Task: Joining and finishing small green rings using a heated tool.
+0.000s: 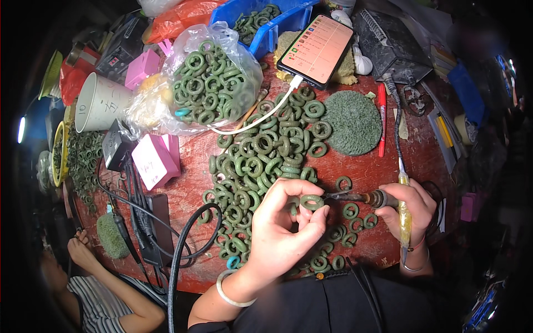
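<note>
My left hand [286,225] is closed, pinching a small green ring [312,202] between thumb and fingers above a heap of similar rings [266,161]. From the right, my right hand [410,208] grips a soldering-iron-like tool [383,198] with a dark handle and thin metal shaft. Its tip is right beside the held ring; whether they touch I cannot tell. Across the right hand runs a yellow-wrapped, pen-like piece [405,216] on a grey cable. Several loose rings [350,210] lie on the red table below the tool.
Beyond the heap stand a plastic bag of rings [208,83], a blue bin [266,39] and a phone [316,50] on a white cable. A round green pad [352,122], red marker [382,119] and black box [391,47] sit right. Pink blocks [156,161] and black cables [136,200] occupy the left, near another person's arm [105,275].
</note>
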`<state>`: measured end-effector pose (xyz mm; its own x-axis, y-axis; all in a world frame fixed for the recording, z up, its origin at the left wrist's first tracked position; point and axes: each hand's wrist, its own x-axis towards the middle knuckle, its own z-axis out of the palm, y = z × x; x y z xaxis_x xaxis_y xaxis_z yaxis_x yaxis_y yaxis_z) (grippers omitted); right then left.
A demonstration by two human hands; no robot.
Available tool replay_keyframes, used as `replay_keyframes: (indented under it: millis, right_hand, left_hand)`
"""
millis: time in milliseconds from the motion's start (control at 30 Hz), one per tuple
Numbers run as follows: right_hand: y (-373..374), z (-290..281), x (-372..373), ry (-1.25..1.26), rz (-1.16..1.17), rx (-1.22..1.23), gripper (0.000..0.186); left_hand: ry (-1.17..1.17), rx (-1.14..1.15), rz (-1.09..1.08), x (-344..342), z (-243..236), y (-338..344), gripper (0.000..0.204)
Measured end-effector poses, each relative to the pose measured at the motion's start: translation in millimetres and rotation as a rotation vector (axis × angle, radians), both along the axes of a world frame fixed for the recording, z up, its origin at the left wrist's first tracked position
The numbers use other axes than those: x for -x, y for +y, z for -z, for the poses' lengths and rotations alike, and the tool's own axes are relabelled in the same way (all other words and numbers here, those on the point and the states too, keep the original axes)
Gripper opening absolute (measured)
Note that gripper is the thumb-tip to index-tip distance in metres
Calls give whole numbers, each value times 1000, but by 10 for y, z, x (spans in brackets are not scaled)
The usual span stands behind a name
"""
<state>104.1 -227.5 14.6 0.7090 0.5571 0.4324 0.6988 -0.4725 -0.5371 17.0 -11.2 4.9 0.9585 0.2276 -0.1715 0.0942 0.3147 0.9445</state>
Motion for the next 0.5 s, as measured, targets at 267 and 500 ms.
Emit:
replay_keyframes:
  millis: [267, 500]
  right_hand:
    - [-1, -2, 7, 7, 0, 28, 40]
    - [-8, 13, 5, -1, -11, 36, 39]
  left_hand:
    - [6, -23, 4, -5, -7, 2, 28]
    - [29, -20, 3, 2, -11, -5, 27]
